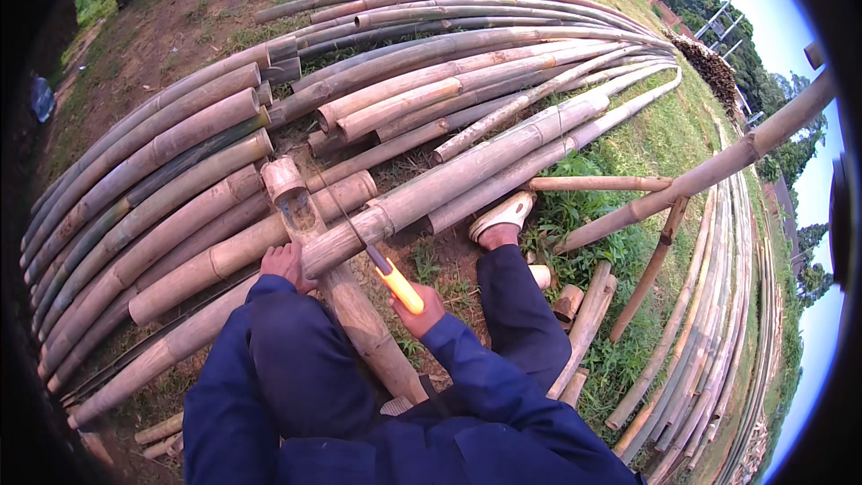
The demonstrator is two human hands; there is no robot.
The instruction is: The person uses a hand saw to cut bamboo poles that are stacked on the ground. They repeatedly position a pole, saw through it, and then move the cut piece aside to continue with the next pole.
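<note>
A long, thick bamboo pole [467,172] runs slantwise in front of me, from the lower left to the upper right. It lies across a stouter bamboo piece [352,319] whose far end is cut open into a hollow. My left hand [285,264] grips the pole just left of this crossing. In my right hand [420,309] is the yellow handle of a hand saw [395,280], fingers wrapped round it. The saw's thin dark blade reaches up and away across the pole, right of my left hand. How deep it sits in the bamboo I cannot tell.
Many bamboo poles [180,139] lie side by side at left and beyond. My shoe [503,216] stands beside the pole. A slanted bamboo post [700,166] with props rises at right, near short cut pieces [584,323]. Further right lie more long poles [696,350] on grass.
</note>
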